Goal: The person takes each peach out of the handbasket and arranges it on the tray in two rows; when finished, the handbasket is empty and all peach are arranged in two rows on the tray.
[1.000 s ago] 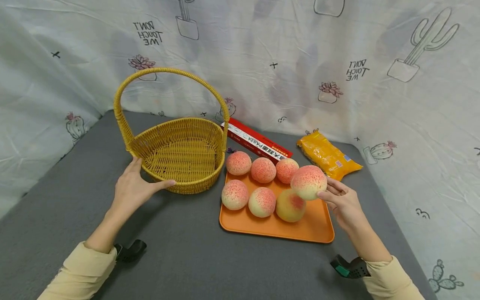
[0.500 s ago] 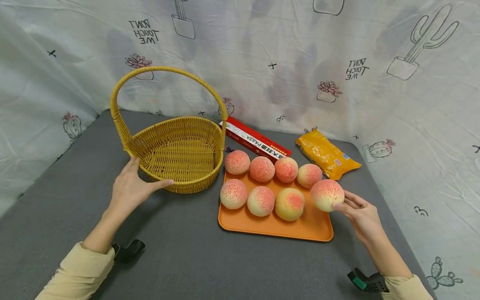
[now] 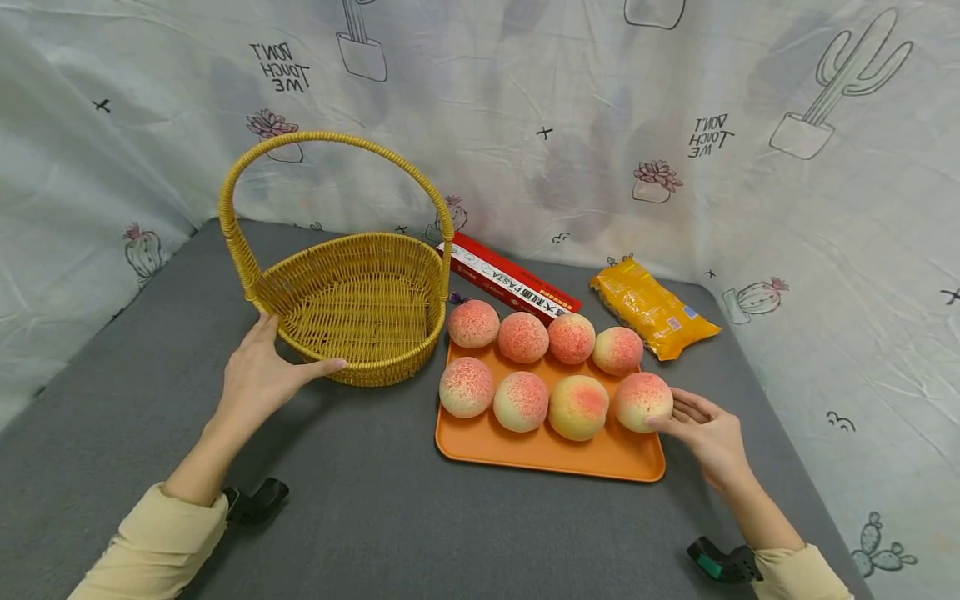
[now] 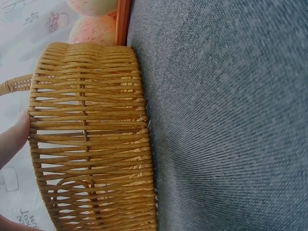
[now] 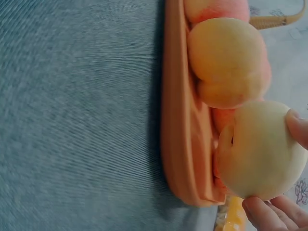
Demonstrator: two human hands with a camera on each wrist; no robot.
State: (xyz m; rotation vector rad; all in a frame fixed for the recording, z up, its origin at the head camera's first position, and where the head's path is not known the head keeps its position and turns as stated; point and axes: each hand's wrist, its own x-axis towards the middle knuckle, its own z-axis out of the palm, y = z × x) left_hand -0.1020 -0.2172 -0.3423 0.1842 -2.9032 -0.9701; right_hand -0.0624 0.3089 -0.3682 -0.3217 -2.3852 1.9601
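In the head view, my right hand [image 3: 708,437] holds a peach [image 3: 642,402] between thumb and fingers at the right end of the orange tray [image 3: 540,457]. In the right wrist view the same peach [image 5: 262,154] is pale underneath, with fingers below and the thumb on its side. Several more peaches sit on the tray in two rows; the yellowish peach [image 3: 578,407] lies just left of the held one. My left hand [image 3: 258,375] rests spread against the near-left rim of a yellow wicker basket [image 3: 386,372], thumb along its front. The basket's inside holds nothing.
A red pasta box [image 3: 517,279] lies behind the tray, beside the basket. To its right is an orange packet [image 3: 652,310]. A patterned curtain [image 3: 540,150] hangs behind the grey table [image 3: 420,517]. The basket's tall handle [image 3: 337,137] arches above it.
My right hand has carried the peach rightward, then down into the front row's right end. A peach behind it has come into view. The left hand stays at the basket.
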